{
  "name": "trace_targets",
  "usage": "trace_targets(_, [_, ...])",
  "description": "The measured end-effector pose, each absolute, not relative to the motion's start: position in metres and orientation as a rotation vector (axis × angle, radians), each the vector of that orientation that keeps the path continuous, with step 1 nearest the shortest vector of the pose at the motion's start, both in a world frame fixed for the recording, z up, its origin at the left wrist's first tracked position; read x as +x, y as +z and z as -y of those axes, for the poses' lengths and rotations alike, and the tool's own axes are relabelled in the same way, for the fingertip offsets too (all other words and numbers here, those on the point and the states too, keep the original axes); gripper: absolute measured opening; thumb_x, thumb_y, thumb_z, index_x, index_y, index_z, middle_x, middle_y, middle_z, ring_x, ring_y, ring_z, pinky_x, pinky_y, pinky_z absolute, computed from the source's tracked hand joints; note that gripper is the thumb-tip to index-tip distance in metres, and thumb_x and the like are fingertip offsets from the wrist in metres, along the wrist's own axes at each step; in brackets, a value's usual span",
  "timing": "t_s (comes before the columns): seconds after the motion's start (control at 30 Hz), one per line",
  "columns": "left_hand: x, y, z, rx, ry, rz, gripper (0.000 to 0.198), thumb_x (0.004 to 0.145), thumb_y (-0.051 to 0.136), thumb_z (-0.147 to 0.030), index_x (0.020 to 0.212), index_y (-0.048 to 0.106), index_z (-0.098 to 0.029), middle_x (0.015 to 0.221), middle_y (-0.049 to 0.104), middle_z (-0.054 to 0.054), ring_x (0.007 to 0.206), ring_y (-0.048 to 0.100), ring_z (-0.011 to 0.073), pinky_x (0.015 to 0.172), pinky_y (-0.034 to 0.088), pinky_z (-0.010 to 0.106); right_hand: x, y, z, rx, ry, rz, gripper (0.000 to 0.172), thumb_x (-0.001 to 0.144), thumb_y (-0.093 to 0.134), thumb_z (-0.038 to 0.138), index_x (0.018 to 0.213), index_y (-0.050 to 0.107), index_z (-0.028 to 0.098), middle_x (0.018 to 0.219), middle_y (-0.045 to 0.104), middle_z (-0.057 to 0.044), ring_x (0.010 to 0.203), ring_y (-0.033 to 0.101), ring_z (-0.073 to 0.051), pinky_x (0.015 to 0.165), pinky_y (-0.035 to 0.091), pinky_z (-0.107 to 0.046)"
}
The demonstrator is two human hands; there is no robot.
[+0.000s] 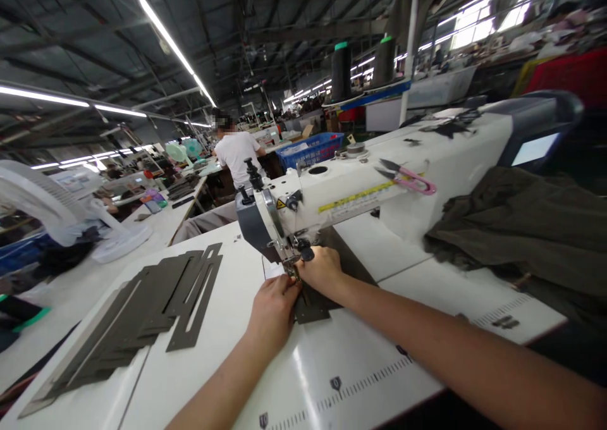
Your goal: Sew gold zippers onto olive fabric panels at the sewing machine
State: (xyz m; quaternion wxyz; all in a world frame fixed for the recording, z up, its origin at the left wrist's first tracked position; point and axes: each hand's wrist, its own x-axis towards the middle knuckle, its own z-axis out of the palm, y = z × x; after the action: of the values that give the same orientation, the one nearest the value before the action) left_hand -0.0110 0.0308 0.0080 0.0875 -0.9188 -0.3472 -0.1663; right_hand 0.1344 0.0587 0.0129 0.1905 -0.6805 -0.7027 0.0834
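A white sewing machine (341,190) stands over a dark olive fabric piece (353,259) that lies flat on its bed and passes under the needle area. My left hand (275,307) is at the left edge of this fabric, fingers bent and pressed together close to the presser foot (291,269). Just behind the needle, my right hand (322,270) rests on the fabric with its fingers curled toward the foot. Both sets of fingertips are partly hidden, so what they pinch is unclear beyond the fabric.
A fanned stack of olive fabric pieces (142,310) lies on the left of the table. Pink-handled thread snips (412,182) rest on the machine arm. Bunched dark cloth (526,227) sits at right. A white fan (118,240) stands left; a person (237,155) works beyond.
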Motion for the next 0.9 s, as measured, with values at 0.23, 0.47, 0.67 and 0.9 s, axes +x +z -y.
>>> trace_targets(0.23, [-0.013,0.002,-0.010,-2.750,-0.581,1.094,0.033,0.072,0.048,-0.002,0.103,0.058,-0.012,0.105,0.063,0.011,0.094,0.059,0.0216,0.084,0.050,0.038,0.157,-0.004,0.005,-1.175,0.111,2.330,0.037,0.082,0.047,0.023,0.116,0.055,0.009,0.122,0.054,-0.014,0.115,0.047,-0.023,0.098,0.036,-0.039])
trace_targets(0.47, [-0.014,-0.002,0.001,-2.786,-0.627,1.037,0.032,0.073,0.048,-0.003,0.103,0.058,-0.010,0.109,0.062,0.014,0.098,0.058,0.0229,0.088,0.048,0.041,0.165,-0.020,0.017,-0.994,0.136,2.377,0.045,0.078,0.045,0.015,0.119,0.051,-0.001,0.126,0.049,-0.020,0.119,0.043,-0.026,0.101,0.036,-0.041])
trace_targets(0.67, [-0.016,0.002,-0.010,-2.796,-0.635,0.958,0.031,0.075,0.044,-0.003,0.101,0.058,-0.012,0.103,0.063,0.012,0.096,0.058,0.0225,0.086,0.049,0.041,0.162,-0.011,0.006,-0.967,0.093,2.405,0.043,0.078,0.041,0.010,0.117,0.052,-0.003,0.122,0.053,-0.019,0.116,0.046,-0.026,0.101,0.037,-0.038])
trace_targets(0.9, [-0.016,0.004,-0.025,-2.834,-0.599,0.928,0.033,0.073,0.042,-0.001,0.102,0.056,-0.011,0.099,0.062,0.012,0.091,0.058,0.0215,0.082,0.049,0.039,0.161,-0.015,-0.012,-0.886,0.007,2.423,0.041,0.077,0.038,0.006,0.114,0.054,-0.006,0.118,0.055,-0.020,0.114,0.049,-0.025,0.100,0.038,-0.035])
